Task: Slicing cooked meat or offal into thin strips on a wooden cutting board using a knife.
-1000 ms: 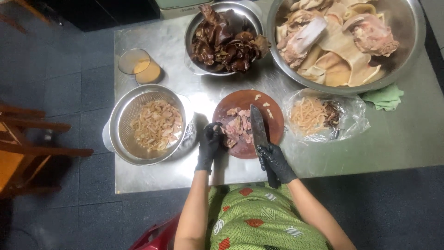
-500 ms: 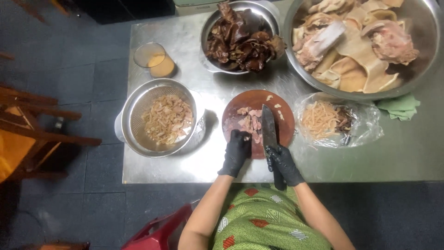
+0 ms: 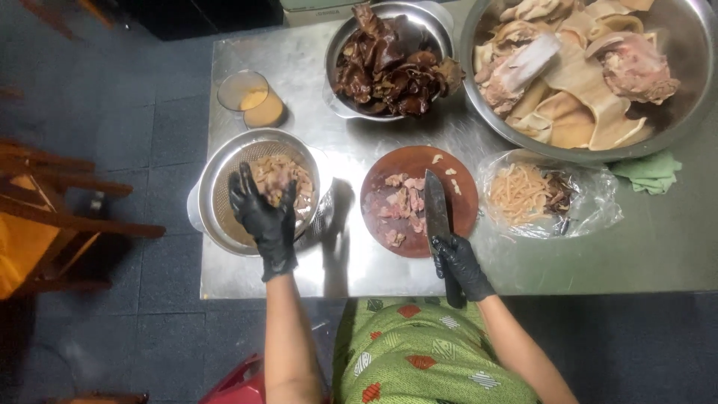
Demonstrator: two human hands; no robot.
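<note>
A black-gloved left hand (image 3: 263,215) is held over a metal colander (image 3: 224,161) on the steel counter (image 3: 299,67), fingers curled around chopped meat pieces (image 3: 278,179). A cleaver (image 3: 436,213) is gripped by the right hand (image 3: 462,263), its blade resting on a round cutting board (image 3: 415,161).

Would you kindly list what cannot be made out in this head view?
- Big metal bowl: its top and right side are cut off by the frame edge.
- Knife: the handle is hidden inside the right hand.
- Colander: the left hand covers part of the chopped meat.
- Plastic bag: the dark bits inside are too small to tell.
</note>
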